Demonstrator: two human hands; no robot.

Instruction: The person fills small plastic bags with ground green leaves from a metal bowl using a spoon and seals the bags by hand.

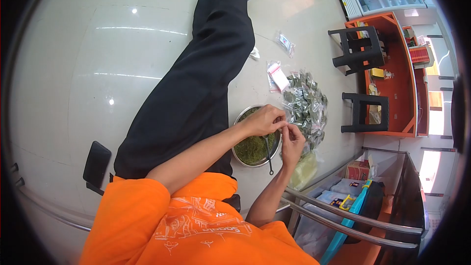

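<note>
My left hand (267, 120) reaches across the top of a round metal bowl (234, 153), its fingers pinched together. Fingertip to fingertip with it, my right hand (293, 143) is also pinched, just right of the bowl. What they hold between them is too small to make out. Inside the bowl lies shredded green plant matter (250, 149), with a dark-handled spoon (269, 159) leaning over the near rim. Beside my hands is a pile of small clear bags (310, 105) with green contents. A pack of clear bags with a red stripe (278, 77) lies above the pile.
My outstretched legs (196, 78) lie left of the bowl. A phone-like black object (97, 161) is at the left. Another plastic packet (284, 43) lies farther off. Two dark stools (364, 113) stand by an orange counter (405, 78). Metal rails (353, 211) cross at lower right.
</note>
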